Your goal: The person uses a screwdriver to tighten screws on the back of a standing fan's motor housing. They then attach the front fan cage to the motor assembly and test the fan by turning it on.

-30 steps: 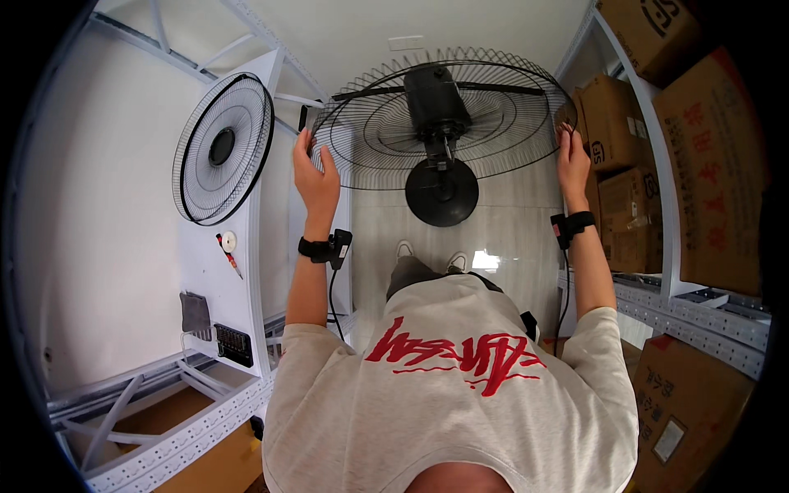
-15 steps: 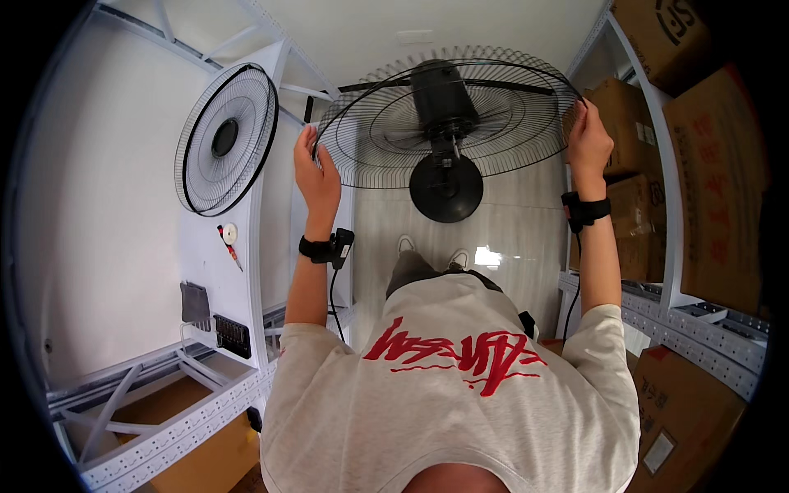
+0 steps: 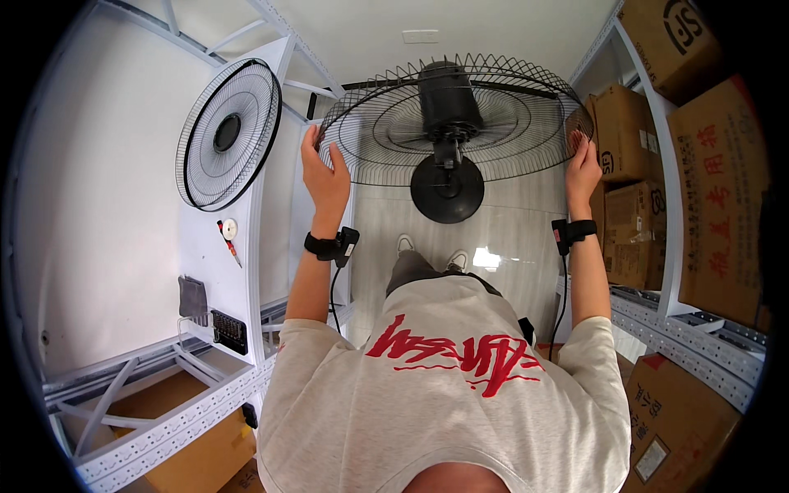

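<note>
A black pedestal fan stands before me, its motor housing [image 3: 449,97] above a round black base [image 3: 447,189]. Around the motor spreads a wide black wire fan guard [image 3: 370,135]. My left hand [image 3: 327,181] is at the guard's left rim, its fingers bent round the edge and the thumb apart on the near side. At the right rim, my right hand [image 3: 583,171] pinches the wires between thumb and fingers. A second round wire guard [image 3: 228,133] with a black hub disc lies on the white shelf to my left.
On the white shelf [image 3: 218,267] lie a red-and-black screwdriver [image 3: 232,246], a white round part [image 3: 229,229], a dark grey pouch [image 3: 193,297] and a black bit set [image 3: 229,331]. Cardboard boxes [image 3: 625,131] fill the right rack. Metal frames [image 3: 177,427] stand at lower left.
The fan guard, blurred before, now looks sharp. My right hand has moved nearer to me and slightly left along the rim. My left hand has shifted slightly to the right.
</note>
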A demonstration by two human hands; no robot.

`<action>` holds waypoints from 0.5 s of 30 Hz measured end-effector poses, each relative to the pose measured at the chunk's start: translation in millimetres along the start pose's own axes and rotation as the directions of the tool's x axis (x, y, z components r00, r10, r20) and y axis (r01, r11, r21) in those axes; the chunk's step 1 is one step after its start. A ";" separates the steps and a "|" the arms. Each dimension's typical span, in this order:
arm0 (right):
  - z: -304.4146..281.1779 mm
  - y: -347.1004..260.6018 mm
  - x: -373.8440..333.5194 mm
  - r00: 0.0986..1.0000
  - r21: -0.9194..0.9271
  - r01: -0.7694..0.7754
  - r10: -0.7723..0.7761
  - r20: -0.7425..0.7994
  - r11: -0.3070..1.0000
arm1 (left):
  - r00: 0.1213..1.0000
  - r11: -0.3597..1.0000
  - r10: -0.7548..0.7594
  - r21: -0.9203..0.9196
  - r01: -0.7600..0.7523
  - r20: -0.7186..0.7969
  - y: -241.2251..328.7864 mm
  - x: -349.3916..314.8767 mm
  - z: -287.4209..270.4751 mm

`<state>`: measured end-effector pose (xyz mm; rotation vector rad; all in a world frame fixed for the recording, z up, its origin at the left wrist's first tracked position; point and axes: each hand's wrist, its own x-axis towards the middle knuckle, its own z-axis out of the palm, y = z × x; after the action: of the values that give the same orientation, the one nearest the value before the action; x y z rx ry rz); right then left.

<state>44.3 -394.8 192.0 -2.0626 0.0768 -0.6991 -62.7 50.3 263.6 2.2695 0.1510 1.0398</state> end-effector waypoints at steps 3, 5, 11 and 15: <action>-7.0 -2.7 3.0 0.998 -0.045 0.044 -0.041 0.055 0.998 | 0.999 0.999 -0.036 -0.038 0.037 0.014 -2.9 -1.0 2.2; -19.0 -32.7 15.9 0.983 -0.229 0.128 -0.094 0.155 0.965 | 0.998 0.996 -0.069 -0.054 0.069 0.016 -8.1 -2.4 -0.2; -13.2 -85.6 42.8 0.967 -0.113 0.228 -0.212 0.141 0.967 | 0.996 0.996 -0.089 -0.029 0.089 0.015 -10.7 -2.7 -4.7; -4.7 -59.3 43.4 0.969 -0.262 0.246 -0.232 0.085 0.933 | 0.995 0.994 -0.094 -0.059 0.095 0.015 -6.2 -2.6 -3.4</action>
<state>65.7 -378.3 260.5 -2.3785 -0.1187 -0.8187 -66.0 56.0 260.0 2.1926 0.2176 0.9691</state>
